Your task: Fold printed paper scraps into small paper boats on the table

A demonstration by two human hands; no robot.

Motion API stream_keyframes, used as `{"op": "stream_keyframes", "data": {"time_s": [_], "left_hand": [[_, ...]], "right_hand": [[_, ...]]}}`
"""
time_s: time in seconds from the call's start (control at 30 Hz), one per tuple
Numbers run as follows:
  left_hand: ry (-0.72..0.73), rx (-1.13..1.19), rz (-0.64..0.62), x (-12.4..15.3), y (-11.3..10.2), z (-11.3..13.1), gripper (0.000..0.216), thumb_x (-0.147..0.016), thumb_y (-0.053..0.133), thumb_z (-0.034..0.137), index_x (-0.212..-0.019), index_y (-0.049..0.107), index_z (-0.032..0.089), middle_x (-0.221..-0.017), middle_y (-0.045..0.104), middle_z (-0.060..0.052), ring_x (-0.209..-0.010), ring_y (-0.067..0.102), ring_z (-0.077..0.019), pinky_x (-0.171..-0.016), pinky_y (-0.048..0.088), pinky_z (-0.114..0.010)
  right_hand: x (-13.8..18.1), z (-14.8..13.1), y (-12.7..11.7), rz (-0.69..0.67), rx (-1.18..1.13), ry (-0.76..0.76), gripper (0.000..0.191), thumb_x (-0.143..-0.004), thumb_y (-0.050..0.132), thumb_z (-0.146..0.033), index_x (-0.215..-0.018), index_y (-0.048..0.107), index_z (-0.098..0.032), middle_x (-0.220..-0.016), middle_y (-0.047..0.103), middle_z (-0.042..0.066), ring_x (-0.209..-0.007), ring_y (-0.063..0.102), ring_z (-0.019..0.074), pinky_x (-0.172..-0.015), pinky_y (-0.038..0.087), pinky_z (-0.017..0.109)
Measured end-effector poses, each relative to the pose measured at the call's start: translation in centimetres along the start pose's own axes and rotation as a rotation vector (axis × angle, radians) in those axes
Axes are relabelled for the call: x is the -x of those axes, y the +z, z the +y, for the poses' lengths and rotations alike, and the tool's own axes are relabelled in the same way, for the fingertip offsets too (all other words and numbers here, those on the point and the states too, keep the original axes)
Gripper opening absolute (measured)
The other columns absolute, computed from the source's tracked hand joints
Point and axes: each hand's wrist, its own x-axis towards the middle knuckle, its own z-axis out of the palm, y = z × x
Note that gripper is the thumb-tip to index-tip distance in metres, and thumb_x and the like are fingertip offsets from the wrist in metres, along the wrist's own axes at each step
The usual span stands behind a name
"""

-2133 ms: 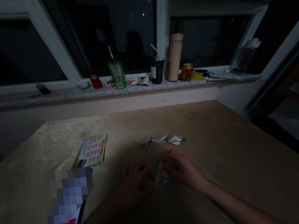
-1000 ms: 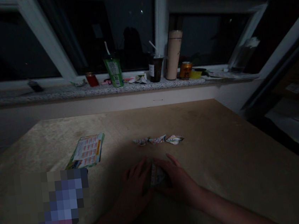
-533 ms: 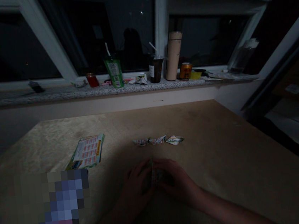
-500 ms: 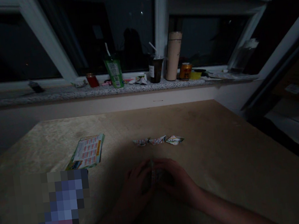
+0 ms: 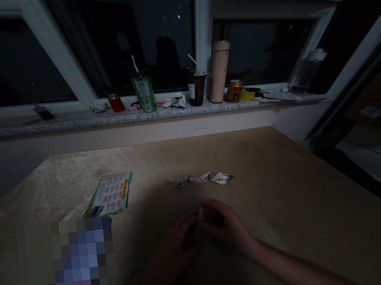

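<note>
In the dim light, my right hand (image 5: pixel 227 229) pinches a small piece of folded paper (image 5: pixel 200 216) on edge just above the tabletop. My left hand (image 5: pixel 176 239) curls in from the other side, its fingertips against the same paper. Most of the paper is hidden by fingers and shadow. Beyond my hands lie three small folded paper pieces in a row: a left one (image 5: pixel 179 181), a middle one (image 5: pixel 200 178) and a diamond-shaped right one (image 5: pixel 222 178), all printed in colours.
A stack of printed sheets (image 5: pixel 111 194) lies on the table (image 5: pixel 264 162) to the left, with a pixelated object (image 5: pixel 77 263) nearer me. On the windowsill (image 5: pixel 173 112) stand a green cup (image 5: pixel 144 93), a dark cup (image 5: pixel 196 89), a tall flask (image 5: pixel 220 71) and a can (image 5: pixel 234 90).
The folded paper has shifted slightly right and tilted, with my right hand around it. My left hand's fingers have drawn back a little toward me.
</note>
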Motion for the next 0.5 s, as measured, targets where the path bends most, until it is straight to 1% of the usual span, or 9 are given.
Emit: {"op": "stream_keyframes", "data": {"time_s": [0.07,0.17,0.3,0.4,0.5], "left_hand": [[-0.002,0.022,-0.010,0.03,0.05,-0.01,0.048,-0.079,0.060,0.019,-0.126,0.053,0.024,-0.128,0.058,-0.005,-0.115,0.053,-0.0261,-0.100,0.039,-0.041],[-0.002,0.054,-0.022,0.16,-0.06,0.06,0.051,-0.076,0.063,0.021,-0.127,0.053,0.025,-0.127,0.058,-0.005,-0.114,0.055,-0.0271,-0.099,0.041,-0.041],[-0.012,0.109,-0.014,0.32,-0.31,0.23,0.049,-0.080,0.062,0.026,-0.127,0.052,0.026,-0.127,0.058,-0.005,-0.114,0.054,-0.0273,-0.099,0.040,-0.041],[-0.029,0.168,-0.012,0.24,-0.39,0.23,0.041,-0.084,0.059,0.027,-0.124,0.054,0.027,-0.125,0.060,-0.004,-0.112,0.055,-0.0258,-0.099,0.040,-0.041],[-0.041,0.196,-0.021,0.05,-0.43,0.20,0.038,-0.084,0.058,0.026,-0.122,0.055,0.026,-0.122,0.061,-0.003,-0.110,0.057,-0.0240,-0.098,0.041,-0.039]], "right_hand": [[-0.02,-0.29,-0.04,-0.004,0.027,-0.029,0.031,-0.070,0.071,-0.017,-0.100,0.061,-0.019,-0.089,0.062,0.002,-0.079,0.058,0.0163,-0.069,0.046,0.026],[0.03,-0.51,-0.02,0.008,0.034,-0.018,0.030,-0.069,0.072,-0.018,-0.097,0.061,-0.018,-0.085,0.061,0.002,-0.073,0.057,0.0152,-0.063,0.045,0.025],[0.11,-0.39,0.05,0.005,0.019,-0.001,0.023,-0.071,0.071,-0.018,-0.092,0.060,-0.018,-0.082,0.061,0.001,-0.070,0.056,0.0145,-0.062,0.044,0.024],[0.17,-0.23,0.09,-0.010,0.025,-0.001,0.026,-0.070,0.073,-0.019,-0.093,0.060,-0.019,-0.083,0.062,0.001,-0.072,0.056,0.0149,-0.063,0.044,0.025],[0.23,-0.07,0.16,-0.006,0.034,0.001,0.031,-0.068,0.074,-0.019,-0.095,0.059,-0.019,-0.084,0.062,0.001,-0.073,0.057,0.0152,-0.064,0.044,0.025]]}}
